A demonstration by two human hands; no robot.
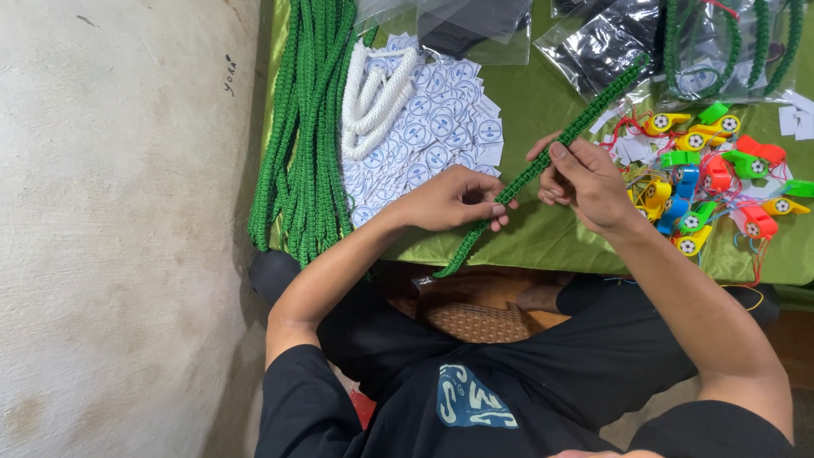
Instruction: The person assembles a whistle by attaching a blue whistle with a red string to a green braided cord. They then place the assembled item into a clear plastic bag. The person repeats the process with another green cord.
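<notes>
So the biggest thing here is the low table under a shiny olive-green cloth [543, 233], with a rough plaster wall on the left; hanging over the table's left edge is a fat bundle of green braided cords [301, 136], and just right of it a coiled white braided rope [373, 97] sits on a spread of small white square cards with round blue prints [441, 127]; at the far side there are clear plastic bags [593, 38], and on the right a heap of bright plastic whistles in yellow, green, red and blue [721, 170]; in the middle, one single green braided cord [543, 161] runs diagonally from far right to near, its loose end dangling off the near edge; the left hand [449, 199] is pinched shut around its lower part, the right hand [585, 178] is closed on it a bit further up; my guess is the risk is the weave twisting or loosening if the two hands pull unevenly, or an elbow dragging whistles off the right side.
</notes>
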